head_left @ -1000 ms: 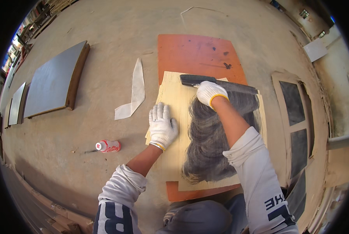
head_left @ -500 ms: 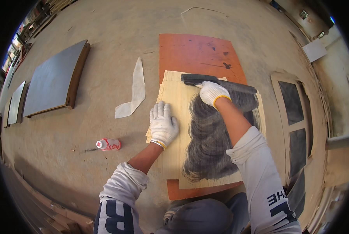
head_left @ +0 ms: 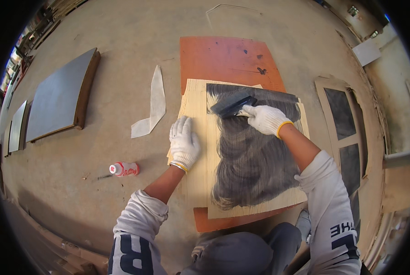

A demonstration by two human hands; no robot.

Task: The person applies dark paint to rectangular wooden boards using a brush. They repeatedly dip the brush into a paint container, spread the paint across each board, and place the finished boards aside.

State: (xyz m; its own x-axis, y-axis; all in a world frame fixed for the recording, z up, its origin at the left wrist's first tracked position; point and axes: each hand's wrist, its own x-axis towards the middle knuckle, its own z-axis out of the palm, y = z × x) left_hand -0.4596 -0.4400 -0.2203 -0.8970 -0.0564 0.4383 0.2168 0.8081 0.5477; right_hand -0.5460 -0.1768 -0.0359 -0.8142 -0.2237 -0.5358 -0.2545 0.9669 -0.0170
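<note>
My right hand point(head_left: 265, 120), in a white knit glove, is closed on the handle of a wide black brush point(head_left: 232, 105). Its bristles rest on the upper left of a pale wood sheet point(head_left: 241, 212), whose face is streaked with dark, wavy black strokes. Beneath it lie several more pale sheets point(head_left: 195, 89), slightly fanned at the left edge. My left hand point(head_left: 184, 142), gloved too, lies flat on that left edge with its fingers stretched out. Under the stack, an orange-brown board point(head_left: 223, 57) sticks out at the far side and the near side.
On the concrete floor at left lie a white-and-red bottle point(head_left: 124, 169), a folded pale strip point(head_left: 156, 103) and a thick grey-topped stack of panels point(head_left: 60, 94). To the right stands a brown frame point(head_left: 328, 110) with dark panels. My knees are at the near edge.
The brush in my right hand has come down from the sheet's far edge and turned to a slant, leaving dark strokes along that edge. My left hand stays flat on the sheets.
</note>
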